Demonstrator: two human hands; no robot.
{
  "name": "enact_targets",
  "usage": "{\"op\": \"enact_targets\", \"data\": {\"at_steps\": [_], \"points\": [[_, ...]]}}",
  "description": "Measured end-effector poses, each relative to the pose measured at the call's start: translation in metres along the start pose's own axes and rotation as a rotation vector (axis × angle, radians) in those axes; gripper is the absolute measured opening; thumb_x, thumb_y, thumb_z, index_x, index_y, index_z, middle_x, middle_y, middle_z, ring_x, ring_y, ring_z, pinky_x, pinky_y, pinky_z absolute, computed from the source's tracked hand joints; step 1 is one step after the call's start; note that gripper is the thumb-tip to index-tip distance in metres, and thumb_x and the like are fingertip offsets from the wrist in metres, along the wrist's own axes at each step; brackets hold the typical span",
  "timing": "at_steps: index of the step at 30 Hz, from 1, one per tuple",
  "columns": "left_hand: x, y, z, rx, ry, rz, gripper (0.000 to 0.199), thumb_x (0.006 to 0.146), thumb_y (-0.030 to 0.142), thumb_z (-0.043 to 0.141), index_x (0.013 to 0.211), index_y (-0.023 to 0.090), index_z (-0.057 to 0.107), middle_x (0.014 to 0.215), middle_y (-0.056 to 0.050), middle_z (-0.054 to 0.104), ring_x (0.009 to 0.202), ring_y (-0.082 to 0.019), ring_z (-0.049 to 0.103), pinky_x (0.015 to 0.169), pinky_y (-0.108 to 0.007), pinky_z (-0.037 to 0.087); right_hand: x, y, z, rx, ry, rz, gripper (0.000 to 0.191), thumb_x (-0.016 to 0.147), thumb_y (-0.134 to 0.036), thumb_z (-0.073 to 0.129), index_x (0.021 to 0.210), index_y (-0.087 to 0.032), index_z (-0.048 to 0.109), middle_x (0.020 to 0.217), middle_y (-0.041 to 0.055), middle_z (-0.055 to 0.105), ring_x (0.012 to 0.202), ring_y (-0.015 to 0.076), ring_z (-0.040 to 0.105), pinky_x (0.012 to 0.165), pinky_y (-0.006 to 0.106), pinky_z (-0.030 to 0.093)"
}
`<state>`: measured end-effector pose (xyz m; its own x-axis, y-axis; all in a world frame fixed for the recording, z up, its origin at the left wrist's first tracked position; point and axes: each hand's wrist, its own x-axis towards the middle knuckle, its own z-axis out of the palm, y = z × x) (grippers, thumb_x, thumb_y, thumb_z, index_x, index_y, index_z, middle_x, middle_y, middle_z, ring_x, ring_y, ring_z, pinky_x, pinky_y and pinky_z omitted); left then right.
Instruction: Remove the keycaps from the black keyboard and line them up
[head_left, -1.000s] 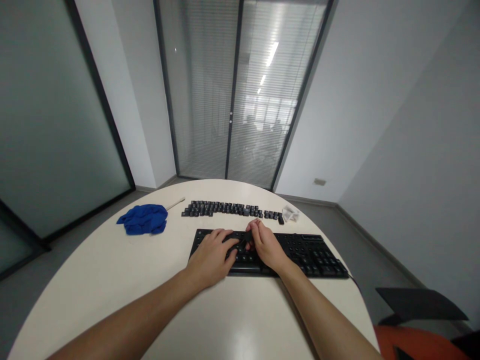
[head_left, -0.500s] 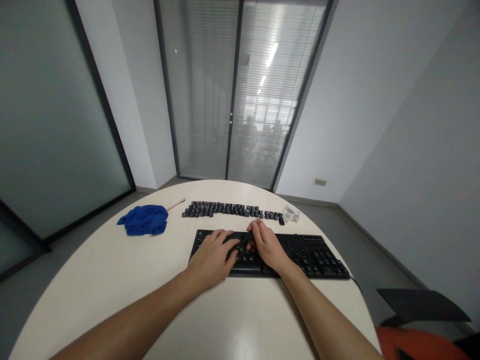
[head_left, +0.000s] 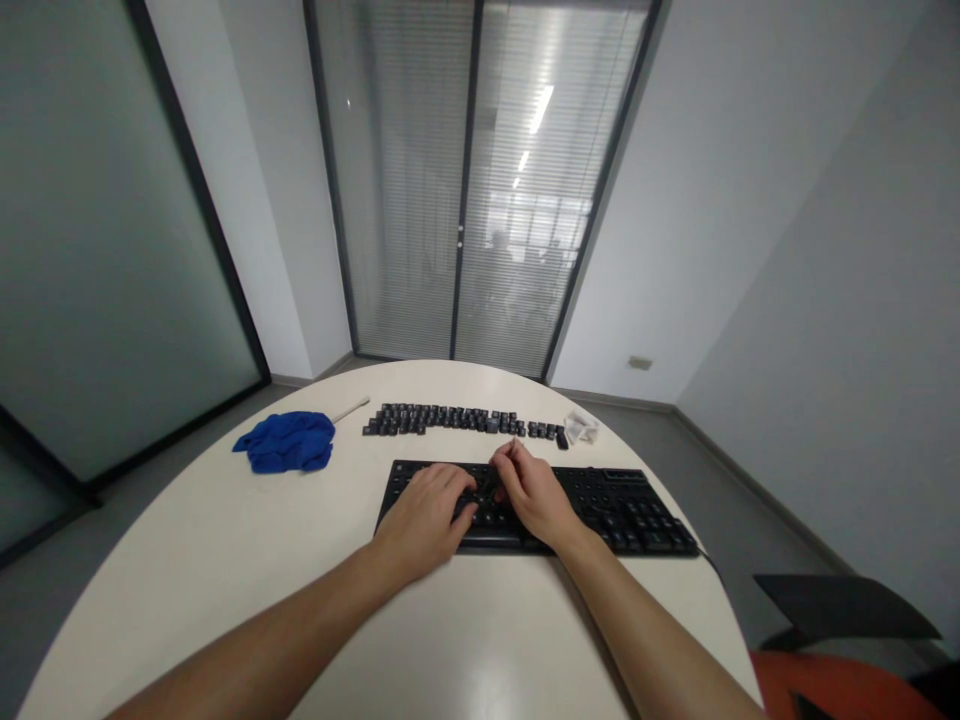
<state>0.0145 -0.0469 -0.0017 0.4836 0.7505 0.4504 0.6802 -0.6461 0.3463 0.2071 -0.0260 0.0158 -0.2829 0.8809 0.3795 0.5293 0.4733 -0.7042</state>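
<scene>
A black keyboard (head_left: 622, 495) lies before me, with bare patches where keycaps are off. My left hand (head_left: 429, 510) rests on its left part, palm down, fingers slightly bent and thumb apart, holding nothing that I can see. Over the middle of the keyboard is my right hand (head_left: 531, 490), its thumb and fingertips pinched together. Something small and dark shows under those fingers, but I cannot make out what it is. Beyond the keyboard, several loose black keycaps (head_left: 457, 418) stand in rows on the table.
On the round pale table (head_left: 225, 570), a blue cloth (head_left: 289, 441) lies at the left beside a thin cotton-swab-like stick (head_left: 351, 409). A crumpled whitish wad (head_left: 581, 428) sits right of the keycaps. A chair (head_left: 840, 640) stands at the lower right.
My right fingertips have shifted slightly left, and the dark piece between my hands shows less. The left fingers have drawn in a little, still on the keyboard.
</scene>
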Motion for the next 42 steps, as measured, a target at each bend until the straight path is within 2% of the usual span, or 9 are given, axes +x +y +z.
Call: {"op": "enact_targets", "data": {"at_steps": [7, 13, 18, 24, 30, 36, 42], "points": [[0.000, 0.000, 0.000, -0.006, -0.016, -0.006, 0.017, 0.092, 0.023, 0.055, 0.108, 0.021, 0.059, 0.109, -0.006, 0.064, 0.104, -0.023, 0.057, 0.093, -0.040, 0.045, -0.002, -0.001, -0.001, -0.034, 0.049, -0.001, 0.022, 0.100, -0.040, 0.038, 0.092, -0.022, 0.050, 0.060, -0.0027, 0.060, 0.056, 0.0166, 0.062, 0.060, 0.026, 0.043], [0.000, -0.001, 0.000, -0.076, -0.004, -0.067, 0.022, 0.090, 0.025, 0.057, 0.111, 0.021, 0.060, 0.111, -0.006, 0.065, 0.106, -0.024, 0.058, 0.096, -0.041, 0.045, -0.003, -0.001, -0.002, -0.038, 0.067, -0.005, 0.022, 0.100, -0.041, 0.039, 0.092, -0.023, 0.050, 0.060, -0.0020, 0.060, 0.056, 0.0171, 0.061, 0.059, 0.026, 0.043], [0.002, -0.008, 0.003, -0.250, 0.014, -0.174, 0.025, 0.088, 0.026, 0.061, 0.112, 0.023, 0.062, 0.114, -0.006, 0.067, 0.108, -0.024, 0.061, 0.098, -0.041, 0.045, -0.004, 0.001, -0.001, -0.003, 0.075, -0.034, 0.020, 0.100, -0.038, 0.039, 0.091, -0.023, 0.050, 0.062, -0.0021, 0.060, 0.056, 0.0161, 0.060, 0.059, 0.026, 0.043], [0.009, -0.016, 0.005, -0.495, 0.018, -0.258, 0.023, 0.086, 0.023, 0.061, 0.109, 0.022, 0.064, 0.108, -0.004, 0.071, 0.103, -0.022, 0.065, 0.097, -0.037, 0.048, -0.006, 0.004, 0.000, 0.027, 0.052, -0.045, 0.021, 0.101, -0.037, 0.037, 0.096, -0.022, 0.051, 0.065, -0.0017, 0.060, 0.057, 0.0155, 0.062, 0.060, 0.026, 0.045], [0.012, -0.018, 0.001, -0.552, -0.031, -0.265, 0.022, 0.085, 0.022, 0.061, 0.106, 0.020, 0.068, 0.103, -0.004, 0.073, 0.098, -0.021, 0.066, 0.096, -0.037, 0.048, -0.005, 0.005, 0.000, 0.036, 0.037, -0.069, 0.025, 0.101, -0.036, 0.035, 0.096, -0.021, 0.053, 0.068, -0.0006, 0.060, 0.061, 0.0154, 0.064, 0.062, 0.026, 0.046], [0.013, -0.018, -0.003, -0.575, -0.110, -0.250, 0.022, 0.085, 0.026, 0.061, 0.105, 0.021, 0.069, 0.105, -0.003, 0.074, 0.101, -0.022, 0.066, 0.098, -0.036, 0.046, -0.006, 0.006, 0.001, 0.068, 0.009, -0.087, 0.029, 0.102, -0.039, 0.033, 0.095, -0.021, 0.055, 0.072, 0.0008, 0.061, 0.062, 0.0148, 0.064, 0.063, 0.026, 0.048], [0.012, -0.016, -0.008, -0.582, -0.138, -0.238, 0.021, 0.088, 0.031, 0.057, 0.102, 0.022, 0.071, 0.104, -0.003, 0.074, 0.098, -0.021, 0.066, 0.094, -0.034, 0.047, -0.008, 0.006, 0.003, 0.103, -0.021, -0.080, 0.031, 0.101, -0.042, 0.033, 0.097, -0.020, 0.056, 0.074, 0.0013, 0.062, 0.061, 0.0143, 0.064, 0.063, 0.026, 0.049]]}}
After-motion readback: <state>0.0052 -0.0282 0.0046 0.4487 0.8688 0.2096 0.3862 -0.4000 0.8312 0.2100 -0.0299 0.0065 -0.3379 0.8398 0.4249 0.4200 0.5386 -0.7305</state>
